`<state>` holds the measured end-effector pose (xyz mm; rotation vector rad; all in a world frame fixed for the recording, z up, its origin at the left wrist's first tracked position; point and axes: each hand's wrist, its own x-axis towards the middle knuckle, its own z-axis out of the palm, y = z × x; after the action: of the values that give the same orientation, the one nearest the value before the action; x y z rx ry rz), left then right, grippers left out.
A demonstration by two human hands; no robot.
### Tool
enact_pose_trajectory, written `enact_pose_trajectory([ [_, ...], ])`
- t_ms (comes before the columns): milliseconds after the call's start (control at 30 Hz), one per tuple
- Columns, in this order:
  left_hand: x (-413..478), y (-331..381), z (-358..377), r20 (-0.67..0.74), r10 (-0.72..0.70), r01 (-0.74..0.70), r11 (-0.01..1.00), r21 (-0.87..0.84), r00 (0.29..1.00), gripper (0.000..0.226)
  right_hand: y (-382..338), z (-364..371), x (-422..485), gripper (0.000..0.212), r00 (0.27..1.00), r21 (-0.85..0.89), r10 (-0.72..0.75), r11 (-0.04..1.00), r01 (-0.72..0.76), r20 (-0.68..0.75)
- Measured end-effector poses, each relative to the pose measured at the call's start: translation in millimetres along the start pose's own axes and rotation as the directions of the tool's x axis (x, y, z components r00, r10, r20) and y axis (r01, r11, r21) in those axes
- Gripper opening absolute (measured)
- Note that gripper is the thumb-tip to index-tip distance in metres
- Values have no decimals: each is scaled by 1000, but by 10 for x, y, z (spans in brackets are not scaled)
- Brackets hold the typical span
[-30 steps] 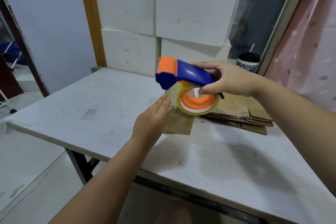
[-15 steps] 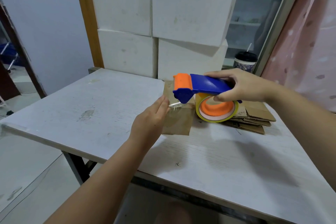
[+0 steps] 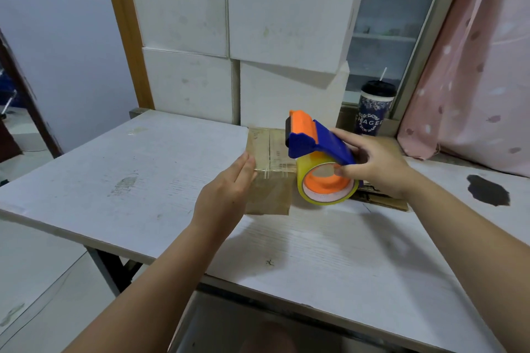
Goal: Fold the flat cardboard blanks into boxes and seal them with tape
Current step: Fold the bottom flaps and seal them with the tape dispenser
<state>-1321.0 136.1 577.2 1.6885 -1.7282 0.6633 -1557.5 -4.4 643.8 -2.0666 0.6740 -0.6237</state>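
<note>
A stack of flat brown cardboard blanks [image 3: 268, 169] lies at the middle back of the white table [image 3: 143, 180]. My right hand [image 3: 375, 166] grips the blue handle of a blue and orange tape dispenser [image 3: 318, 157] with a yellowish tape roll, held just over the blanks' right part. My left hand [image 3: 226, 192] has straight fingers reaching to the left edge of the blanks, fingertips by a short strip of clear tape on the cardboard. The right part of the stack is hidden behind the dispenser and my right hand.
Several closed white boxes [image 3: 235, 37] are stacked against the wall behind the table. A dark cup with a lid and straw [image 3: 372, 109] stands on the sill at the back right, next to a pink curtain [image 3: 481, 66]. A dark stain [image 3: 487, 189] marks the table's right side.
My right hand has carried the tape dispenser to the right and down toward the blanks. My left hand has stayed at the left edge of the cardboard.
</note>
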Motion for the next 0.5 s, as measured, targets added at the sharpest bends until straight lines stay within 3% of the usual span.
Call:
enact_pose_trajectory([
  [167, 7, 10, -32, 13, 16, -16, 1000, 11, 1000, 38, 217, 133, -12, 65, 995, 293, 73, 955, -49, -69],
  [367, 12, 36, -40, -2, 16, -16, 1000, 24, 1000, 33, 347, 147, -3, 76, 991, 414, 129, 905, -103, -35],
  [500, 20, 72, -40, 69, -46, 44, 999, 27, 997, 37, 413, 159, 0, 75, 989, 482, 150, 867, -130, -4],
])
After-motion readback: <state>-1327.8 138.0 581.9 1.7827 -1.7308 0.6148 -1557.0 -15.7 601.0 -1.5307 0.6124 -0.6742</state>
